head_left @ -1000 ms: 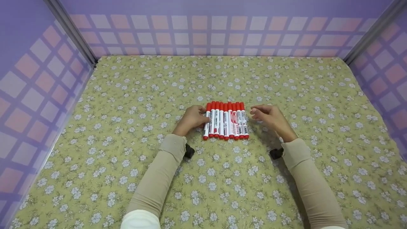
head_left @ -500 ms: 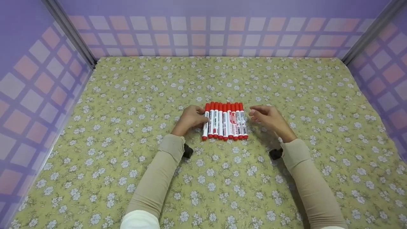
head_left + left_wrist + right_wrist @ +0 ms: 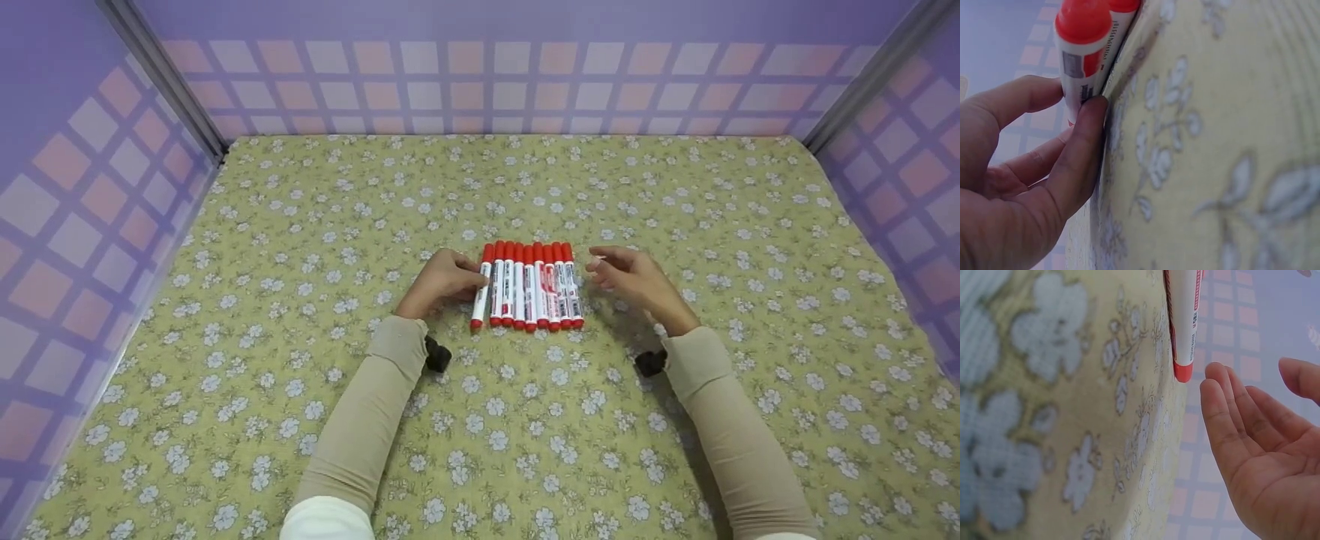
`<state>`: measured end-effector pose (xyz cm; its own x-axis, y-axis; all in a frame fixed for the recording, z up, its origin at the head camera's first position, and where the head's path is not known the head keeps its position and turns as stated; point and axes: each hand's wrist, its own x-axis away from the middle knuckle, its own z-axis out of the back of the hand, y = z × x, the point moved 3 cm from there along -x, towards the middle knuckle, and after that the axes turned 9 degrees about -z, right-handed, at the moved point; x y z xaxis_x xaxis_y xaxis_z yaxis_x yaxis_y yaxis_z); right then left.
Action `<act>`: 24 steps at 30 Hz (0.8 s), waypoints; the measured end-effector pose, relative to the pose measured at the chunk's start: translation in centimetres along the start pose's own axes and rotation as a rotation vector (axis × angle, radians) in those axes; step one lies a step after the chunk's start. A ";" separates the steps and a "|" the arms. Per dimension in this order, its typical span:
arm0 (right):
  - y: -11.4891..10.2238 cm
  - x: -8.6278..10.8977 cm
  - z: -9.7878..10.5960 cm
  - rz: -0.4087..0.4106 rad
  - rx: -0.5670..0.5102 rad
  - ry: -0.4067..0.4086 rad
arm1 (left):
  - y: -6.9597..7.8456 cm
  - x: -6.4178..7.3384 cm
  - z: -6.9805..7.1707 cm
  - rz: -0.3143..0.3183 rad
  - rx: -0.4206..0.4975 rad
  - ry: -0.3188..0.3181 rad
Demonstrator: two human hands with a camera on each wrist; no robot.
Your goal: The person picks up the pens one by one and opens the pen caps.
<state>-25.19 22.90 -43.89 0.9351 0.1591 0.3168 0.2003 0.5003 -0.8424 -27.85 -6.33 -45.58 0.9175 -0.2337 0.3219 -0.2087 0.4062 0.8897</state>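
Observation:
Several white markers with red caps [image 3: 536,291] lie side by side in a row on the flowered cloth. My left hand [image 3: 441,281] pinches the leftmost marker [image 3: 481,298], which is slightly slanted, its lower end a little apart from the row. In the left wrist view, thumb and fingers of the left hand [image 3: 1033,169] press on both sides of that marker [image 3: 1085,64]. My right hand [image 3: 637,279] hovers just right of the row, holding nothing. The right wrist view shows the right hand [image 3: 1258,444] with loosely bent fingers, apart from a marker [image 3: 1186,320].
A yellow-green flowered cloth [image 3: 480,450] covers the table. Purple panels with pink and white squares [image 3: 510,75] stand at the back and both sides. A black strap-like device [image 3: 651,364] sits at the right wrist, another device [image 3: 437,356] at the left.
The left hand has shifted slightly left with the leftmost marker, whose lower end has swung away from the row. The right hand has barely moved.

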 end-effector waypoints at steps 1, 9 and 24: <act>0.0 0.0 0.0 0.002 0.008 -0.001 | 0.0 0.0 0.0 0.000 0.007 -0.003; -0.2 0.0 -0.1 0.038 0.032 -0.027 | 0.0 0.3 0.3 -0.046 0.030 -0.041; -3.4 2.3 -0.5 0.056 0.081 -0.092 | 1.2 1.0 0.5 -0.112 -0.055 -0.066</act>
<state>-23.57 21.09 -40.50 0.9125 0.2642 0.3122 0.1208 0.5551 -0.8229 -27.32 -6.52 -44.04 0.9094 -0.3370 0.2436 -0.0857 0.4214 0.9028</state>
